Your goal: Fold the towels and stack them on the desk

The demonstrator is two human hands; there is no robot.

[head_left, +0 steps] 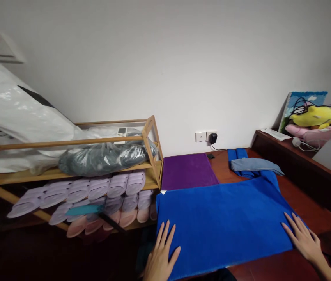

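A blue towel (220, 222) lies spread out on the reddish-brown wooden surface. My left hand (161, 251) rests on its near left edge with the fingers spread. On the right edge of the cloth lies my right hand (302, 236), also flat with fingers apart. Behind the towel is a flat purple cloth (187, 171), partly against its far edge. More folded blue cloth (237, 156) sits at the far right, with a grey-blue folded cloth (255, 166) on top of it.
At left stands a wooden rack (150, 156) with several lilac slippers (95, 189) and a plastic-wrapped dark bundle (95, 158). A black plug (213, 137) sits in the wall socket. A yellow plush toy (317, 116) lies on the raised ledge at right.
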